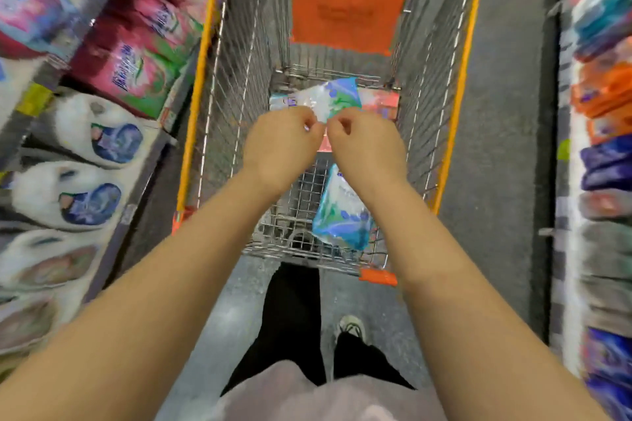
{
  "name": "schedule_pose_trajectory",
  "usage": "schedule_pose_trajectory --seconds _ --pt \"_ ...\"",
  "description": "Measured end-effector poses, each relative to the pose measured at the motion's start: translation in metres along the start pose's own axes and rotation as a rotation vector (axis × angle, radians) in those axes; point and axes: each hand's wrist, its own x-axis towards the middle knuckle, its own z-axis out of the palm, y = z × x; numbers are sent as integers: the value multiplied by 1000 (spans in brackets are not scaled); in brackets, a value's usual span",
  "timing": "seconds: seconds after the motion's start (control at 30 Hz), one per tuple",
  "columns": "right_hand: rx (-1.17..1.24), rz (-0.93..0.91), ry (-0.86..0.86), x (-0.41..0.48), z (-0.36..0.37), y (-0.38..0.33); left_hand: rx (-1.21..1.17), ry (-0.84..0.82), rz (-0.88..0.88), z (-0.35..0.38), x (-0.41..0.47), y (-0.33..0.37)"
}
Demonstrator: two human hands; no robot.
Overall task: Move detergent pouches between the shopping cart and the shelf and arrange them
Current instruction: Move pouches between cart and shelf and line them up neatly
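Mid-frame, left hand (pixel 281 144) and right hand (pixel 369 147) are pinching a detergent pouch (pixel 330 96). Another pouch (pixel 342 215) is lying in the shopping cart (pixel 460 79).

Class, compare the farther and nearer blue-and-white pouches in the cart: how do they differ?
The farther pouch is pinched by the left hand and right hand; the nearer pouch lies untouched in the cart. The farther pouch runs crosswise, the nearer pouch lengthwise. Both show blue, white and green.
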Motion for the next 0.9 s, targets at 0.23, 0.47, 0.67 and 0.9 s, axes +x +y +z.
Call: schedule_pose_trajectory --seconds 0.23,0.47,0.67,0.9 --pt "178 561 -137 77 116 95 80 -423 22 135 83 -34" --pt "237 935 -103 88 184 161 43 -680 -66 230 109 -73" --pt "363 1085 -58 73 221 189 -37 -863 -375 283 109 -101" --pt "450 1158 16 75 243 208 -104 -708 -430 302 100 -106"
